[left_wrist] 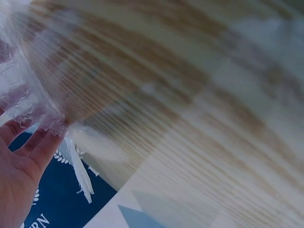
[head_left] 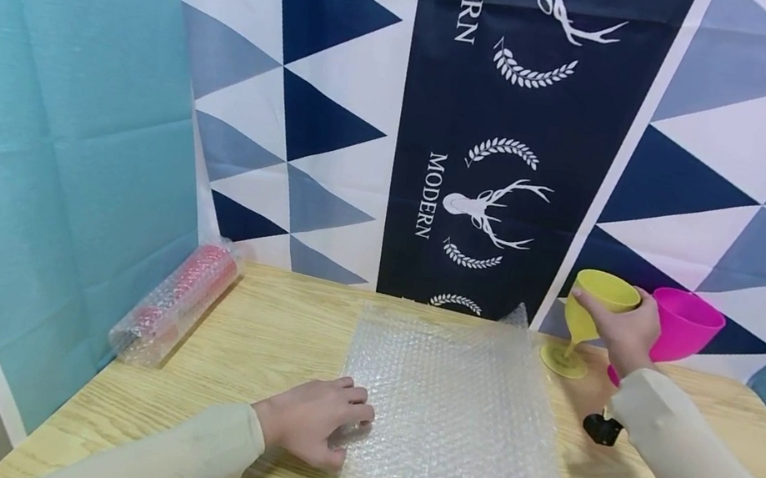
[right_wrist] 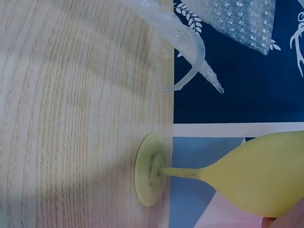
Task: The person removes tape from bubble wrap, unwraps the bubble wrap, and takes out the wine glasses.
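At the back right my right hand grips the bowl of a yellow goblet, thumb on one side and fingers on the other. The goblet is upright, with its round foot at the tabletop; I cannot tell whether it touches. A magenta goblet stands just right of it, partly hidden by the hand. My left hand rests on the left edge of a flat sheet of bubble wrap. In the left wrist view its fingers are fairly straight against the clear plastic.
A red item rolled in bubble wrap lies at the table's left. Near the right forearm sits a small black object. Patterned cloth hangs behind the wooden table, and one corner of the sheet sticks up against it.
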Motion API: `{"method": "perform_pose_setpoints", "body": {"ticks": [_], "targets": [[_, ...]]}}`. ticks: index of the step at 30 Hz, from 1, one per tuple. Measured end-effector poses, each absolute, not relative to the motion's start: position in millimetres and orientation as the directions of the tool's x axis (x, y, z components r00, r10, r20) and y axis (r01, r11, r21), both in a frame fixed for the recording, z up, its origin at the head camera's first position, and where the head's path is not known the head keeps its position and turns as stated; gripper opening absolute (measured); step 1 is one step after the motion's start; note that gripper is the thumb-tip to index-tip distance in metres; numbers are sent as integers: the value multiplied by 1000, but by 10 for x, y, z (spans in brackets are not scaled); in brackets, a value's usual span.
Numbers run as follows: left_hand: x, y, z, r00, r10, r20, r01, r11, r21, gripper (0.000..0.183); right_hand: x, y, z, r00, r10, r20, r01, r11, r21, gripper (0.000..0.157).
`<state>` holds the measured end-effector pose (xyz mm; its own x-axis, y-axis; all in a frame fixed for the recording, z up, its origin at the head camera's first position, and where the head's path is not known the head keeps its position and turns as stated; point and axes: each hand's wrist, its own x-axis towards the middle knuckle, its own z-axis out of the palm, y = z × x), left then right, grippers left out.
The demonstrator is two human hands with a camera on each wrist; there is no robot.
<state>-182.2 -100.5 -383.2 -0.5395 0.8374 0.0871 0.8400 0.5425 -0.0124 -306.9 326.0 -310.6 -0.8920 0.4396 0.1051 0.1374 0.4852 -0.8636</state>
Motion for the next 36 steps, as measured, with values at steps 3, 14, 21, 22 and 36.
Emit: {"method": "perform_pose_setpoints", "body": {"ticks": [3,14,21,22,36], "targets": [[-1821,-1000,-3838,-533,841,92,844,536,-7,36,-3055,3271,-3124,-892,442,96,143,476,-868,109],[-1803,-1000,-3820,-523,846,101,851,525,1,34,-2962,3283,-3112,-911,405,75,146,487,-861,113],[-1816,-1010,-3833,-538,838,88,841,541,-10,35,-2919,3296,-3032,-917,389,83,126,482,-867,113],[-1818,-1012,-3836,-539,838,87,841,542,-8,35,-2913,3298,-3020,-918,387,86,123,485,-866,113],[-1832,-1022,-3853,-540,835,101,840,542,16,36,-2768,3259,-2782,-918,354,181,62,577,-814,104]]}}
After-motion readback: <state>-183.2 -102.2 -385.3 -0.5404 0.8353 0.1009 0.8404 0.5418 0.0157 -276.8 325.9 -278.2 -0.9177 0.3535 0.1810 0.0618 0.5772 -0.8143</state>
